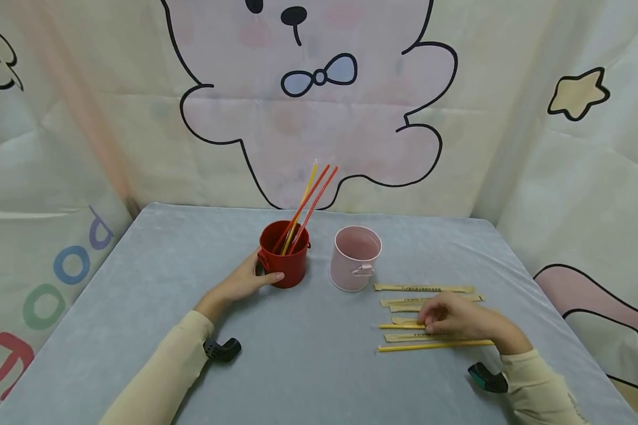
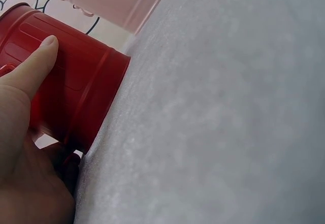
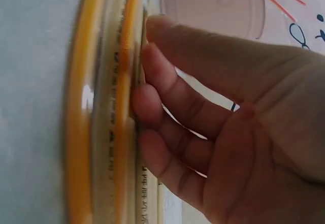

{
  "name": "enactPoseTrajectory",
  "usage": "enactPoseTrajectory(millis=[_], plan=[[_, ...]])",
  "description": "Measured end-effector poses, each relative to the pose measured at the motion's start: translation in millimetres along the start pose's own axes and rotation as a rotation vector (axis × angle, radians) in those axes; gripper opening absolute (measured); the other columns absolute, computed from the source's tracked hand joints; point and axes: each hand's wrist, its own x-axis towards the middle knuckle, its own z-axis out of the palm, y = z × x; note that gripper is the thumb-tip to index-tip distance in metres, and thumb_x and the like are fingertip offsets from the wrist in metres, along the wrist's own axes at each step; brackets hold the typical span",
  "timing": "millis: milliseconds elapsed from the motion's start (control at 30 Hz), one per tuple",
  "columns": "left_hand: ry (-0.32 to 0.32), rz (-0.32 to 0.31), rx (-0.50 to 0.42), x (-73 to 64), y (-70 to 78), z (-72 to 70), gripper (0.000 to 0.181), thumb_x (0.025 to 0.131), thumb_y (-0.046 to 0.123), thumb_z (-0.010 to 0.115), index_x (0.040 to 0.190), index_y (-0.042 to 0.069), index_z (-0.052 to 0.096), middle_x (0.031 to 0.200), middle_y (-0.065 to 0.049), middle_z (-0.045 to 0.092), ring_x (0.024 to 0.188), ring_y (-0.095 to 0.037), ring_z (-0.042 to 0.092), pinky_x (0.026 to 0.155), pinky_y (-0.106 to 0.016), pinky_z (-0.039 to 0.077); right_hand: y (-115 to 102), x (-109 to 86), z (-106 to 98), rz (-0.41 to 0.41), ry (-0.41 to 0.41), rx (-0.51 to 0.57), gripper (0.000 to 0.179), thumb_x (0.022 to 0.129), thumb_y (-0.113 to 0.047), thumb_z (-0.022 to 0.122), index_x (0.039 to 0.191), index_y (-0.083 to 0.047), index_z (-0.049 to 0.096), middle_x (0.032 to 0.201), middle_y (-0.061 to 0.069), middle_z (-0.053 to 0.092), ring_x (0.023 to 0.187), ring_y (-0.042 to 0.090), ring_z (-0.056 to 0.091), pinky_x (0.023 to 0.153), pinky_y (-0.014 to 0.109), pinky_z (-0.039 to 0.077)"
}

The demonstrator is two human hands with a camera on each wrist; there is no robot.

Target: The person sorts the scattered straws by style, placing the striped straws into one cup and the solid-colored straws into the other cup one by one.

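My left hand [image 1: 244, 278] holds a small red metal bucket [image 1: 290, 273] on the table, its thumb along the wall and fingers around the far side. Two red straws [image 1: 326, 184] and a yellow straw [image 1: 309, 182] lean inside it. To the right, my right hand [image 1: 457, 317] is over a row of straws, fingers bent. Its fingertips [image 3: 148, 101] are right at a clear-wrapped yellow straw [image 3: 124, 102] and the paper-wrapped straws beside it; a gap shows between thumb and index finger. Another yellow straw [image 1: 430, 347] lies nearest the front, beside a printed paper-wrapped straw [image 1: 404, 338].
A pale pink bucket [image 1: 355, 265] stands right of the red one. More paper-wrapped straws [image 1: 425, 288] lie at the row's back. Grey-blue cloth covers the table [image 1: 308, 366]; a printed curtain [image 1: 319, 130] hangs behind it.
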Motion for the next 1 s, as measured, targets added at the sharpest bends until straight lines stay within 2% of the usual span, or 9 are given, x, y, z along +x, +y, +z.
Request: enactPoseTrajectory(millis=[267,700,1000], plan=[[-0.004,-0.002,0.002,-0.9,-0.1,1.5,0.079,0.094,0.029,0.072,0.158,0.016,0.026,0.161,-0.008,0.035,0.152,-0.031,0.026,0.124,-0.063,0.020,3,2.8,8,0.033,0.030,-0.090,0.006,0.091,0.001,0.070,0.089,-0.005,0.072,0.070,0.010,0.062,0.064,-0.001,0.051,0.054,0.022,0.048],[-0.004,-0.019,0.016,0.2,-0.7,-0.6,0.082,0.094,0.031,0.072,0.159,0.018,0.024,0.163,-0.007,0.033,0.153,-0.031,0.026,0.123,-0.063,0.020,-6,10.0,13,0.163,0.037,-0.115,0.006,0.089,-0.003,0.073,0.084,-0.004,0.070,0.069,0.002,0.060,0.063,-0.002,0.047,0.054,0.020,0.043],[0.001,-0.015,0.017,-1.4,0.6,0.2,0.081,0.094,0.031,0.072,0.159,0.018,0.025,0.162,-0.007,0.034,0.152,-0.031,0.026,0.123,-0.063,0.020,-10,6.9,8,0.141,0.040,-0.120,0.006,0.094,-0.009,0.070,0.088,-0.007,0.068,0.076,0.000,0.064,0.066,-0.001,0.052,0.057,0.022,0.048]])
